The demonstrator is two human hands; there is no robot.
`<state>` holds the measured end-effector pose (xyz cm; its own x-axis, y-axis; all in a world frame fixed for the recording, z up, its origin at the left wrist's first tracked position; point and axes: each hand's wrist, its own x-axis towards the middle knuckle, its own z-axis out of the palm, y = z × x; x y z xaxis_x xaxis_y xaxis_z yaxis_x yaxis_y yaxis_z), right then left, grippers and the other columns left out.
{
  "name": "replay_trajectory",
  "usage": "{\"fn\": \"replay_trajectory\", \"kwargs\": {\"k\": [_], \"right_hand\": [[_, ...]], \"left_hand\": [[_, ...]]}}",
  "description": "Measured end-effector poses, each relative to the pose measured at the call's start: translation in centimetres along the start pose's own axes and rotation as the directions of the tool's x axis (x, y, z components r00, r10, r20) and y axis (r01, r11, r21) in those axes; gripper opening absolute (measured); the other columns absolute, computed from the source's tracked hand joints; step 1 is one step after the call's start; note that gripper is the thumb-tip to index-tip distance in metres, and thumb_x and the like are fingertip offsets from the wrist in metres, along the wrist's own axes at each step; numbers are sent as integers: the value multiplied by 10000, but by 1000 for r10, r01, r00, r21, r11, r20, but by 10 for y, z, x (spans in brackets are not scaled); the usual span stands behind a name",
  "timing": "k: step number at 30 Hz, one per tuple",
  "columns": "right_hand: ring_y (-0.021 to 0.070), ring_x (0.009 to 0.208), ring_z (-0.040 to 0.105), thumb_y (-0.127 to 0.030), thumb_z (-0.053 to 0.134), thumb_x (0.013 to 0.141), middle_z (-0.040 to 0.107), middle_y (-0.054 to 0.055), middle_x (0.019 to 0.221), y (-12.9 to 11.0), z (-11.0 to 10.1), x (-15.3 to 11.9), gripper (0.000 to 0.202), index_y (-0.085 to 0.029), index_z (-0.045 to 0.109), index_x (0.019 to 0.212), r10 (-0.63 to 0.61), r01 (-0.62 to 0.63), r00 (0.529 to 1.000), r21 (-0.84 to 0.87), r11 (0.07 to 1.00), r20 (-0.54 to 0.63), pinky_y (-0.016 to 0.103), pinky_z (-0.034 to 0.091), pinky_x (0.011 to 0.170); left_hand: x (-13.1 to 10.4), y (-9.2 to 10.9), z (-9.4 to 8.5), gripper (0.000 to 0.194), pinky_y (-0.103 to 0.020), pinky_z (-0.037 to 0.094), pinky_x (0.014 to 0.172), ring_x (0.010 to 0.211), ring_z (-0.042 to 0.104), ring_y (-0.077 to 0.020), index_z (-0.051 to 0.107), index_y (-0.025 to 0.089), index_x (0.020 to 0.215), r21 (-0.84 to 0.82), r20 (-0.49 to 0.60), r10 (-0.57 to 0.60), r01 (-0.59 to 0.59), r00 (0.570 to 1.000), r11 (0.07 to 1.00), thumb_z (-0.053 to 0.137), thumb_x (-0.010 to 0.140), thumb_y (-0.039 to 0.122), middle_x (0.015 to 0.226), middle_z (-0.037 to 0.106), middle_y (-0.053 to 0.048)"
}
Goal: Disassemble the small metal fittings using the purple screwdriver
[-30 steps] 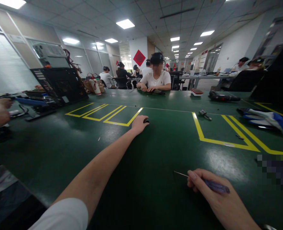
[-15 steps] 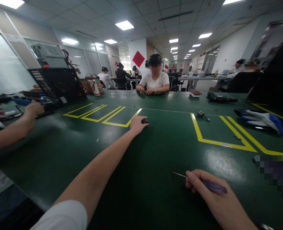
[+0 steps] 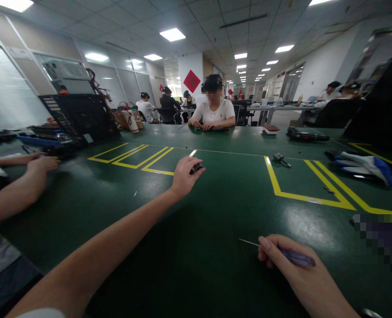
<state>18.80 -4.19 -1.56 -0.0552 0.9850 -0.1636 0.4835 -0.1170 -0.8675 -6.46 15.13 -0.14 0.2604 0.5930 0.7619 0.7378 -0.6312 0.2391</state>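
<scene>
My left hand [image 3: 184, 176] reaches out over the middle of the green table [image 3: 215, 207], its fingers closed round a small dark cylindrical part [image 3: 196, 168]. The fingers cover much of that part, so its kind does not show. Nearer to me on the right, my right hand [image 3: 285, 260] grips a screwdriver [image 3: 298, 257] by its purple translucent handle. The thin metal shaft points left, just above the tabletop, and touches nothing I can see.
Yellow tape [image 3: 310, 199] marks off areas on the table. Right of centre lies a drill chuck-like metal part [image 3: 281, 160], with blue-white gloves [image 3: 361, 165] and a power tool [image 3: 306, 134] beyond. A co-worker's hands [image 3: 43, 165] are at the left; another person [image 3: 215, 110] sits opposite.
My left hand has lifted slightly and drawn back a little to the left with the dark part in it. My right hand with the screwdriver is nearly still. The co-worker's arm at left moved down.
</scene>
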Motion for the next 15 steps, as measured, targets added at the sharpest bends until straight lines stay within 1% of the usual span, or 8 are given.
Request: {"fn": "replay_trajectory", "kwargs": {"k": [2, 4, 5, 7, 9, 11, 13, 15], "right_hand": [[180, 678, 589, -636, 438, 801, 642, 10, 695, 2, 0, 0, 462, -247, 651, 673, 2, -2, 1000, 10, 1000, 4, 283, 439, 616], [180, 675, 583, -640, 451, 791, 638, 10, 683, 1, 1, 0, 462, -247, 653, 655, 9, -9, 1000, 24, 1000, -3, 284, 429, 611], [179, 659, 575, -644, 459, 783, 630, 10, 665, -1, 2, 0, 466, -246, 654, 640, 16, -15, 1000, 33, 999, -10, 285, 421, 600], [173, 619, 553, -639, 495, 761, 608, 10, 616, -9, 4, 0, 463, -236, 650, 596, 24, -23, 999, 76, 997, -23, 291, 405, 588], [173, 615, 544, -610, 554, 736, 606, 12, 602, -18, 6, 2, 426, -226, 652, 579, 22, -18, 1000, 211, 977, -18, 298, 403, 602], [186, 672, 559, -572, 582, 732, 635, 21, 653, -27, 5, 7, 383, -219, 673, 618, -2, 0, 1000, 445, 896, 4, 309, 424, 650], [192, 732, 568, -532, 576, 756, 658, 28, 720, -33, 2, 17, 349, -213, 696, 682, -30, 18, 1000, 660, 751, 6, 318, 442, 697], [182, 756, 568, -470, 574, 784, 667, 28, 753, -35, 0, 29, 303, -204, 705, 723, -63, 64, 997, 778, 625, -32, 313, 444, 729]], "left_hand": [[-13, 9, -16, 218, -353, 449, 849, 943, 564, -196, 610, 164, 999, -96, 14, 83, -81, 996, 992, 569, 837, 304, 972, 622, -77], [-26, 17, -28, 193, -314, 463, 761, 852, 566, -175, 605, 163, 979, -167, 62, 97, -85, 993, 982, 544, 845, 287, 927, 599, -67], [-33, 21, -32, 187, -291, 462, 712, 808, 559, -163, 602, 162, 969, -202, 116, 95, -70, 989, 977, 541, 843, 286, 907, 583, -61], [-43, 29, -35, 174, -266, 444, 648, 748, 532, -148, 597, 159, 871, -243, 230, 75, -17, 970, 970, 572, 819, 323, 858, 546, -44], [-48, 35, -33, 266, -256, 423, 611, 716, 497, -143, 560, 158, 792, -237, 331, 13, 70, 944, 969, 651, 748, 403, 835, 512, -29], [-49, 41, -26, 392, -246, 403, 574, 684, 464, -134, 520, 161, 782, -228, 390, -75, 175, 918, 958, 713, 659, 479, 835, 492, -17], [-46, 46, -18, 475, -236, 387, 547, 660, 446, -126, 494, 167, 807, -246, 421, -145, 267, 895, 932, 743, 598, 513, 837, 489, -7], [-41, 51, -9, 488, -237, 391, 557, 668, 460, -128, 491, 170, 832, -274, 440, -169, 311, 882, 910, 766, 579, 484, 834, 507, -1]]}}
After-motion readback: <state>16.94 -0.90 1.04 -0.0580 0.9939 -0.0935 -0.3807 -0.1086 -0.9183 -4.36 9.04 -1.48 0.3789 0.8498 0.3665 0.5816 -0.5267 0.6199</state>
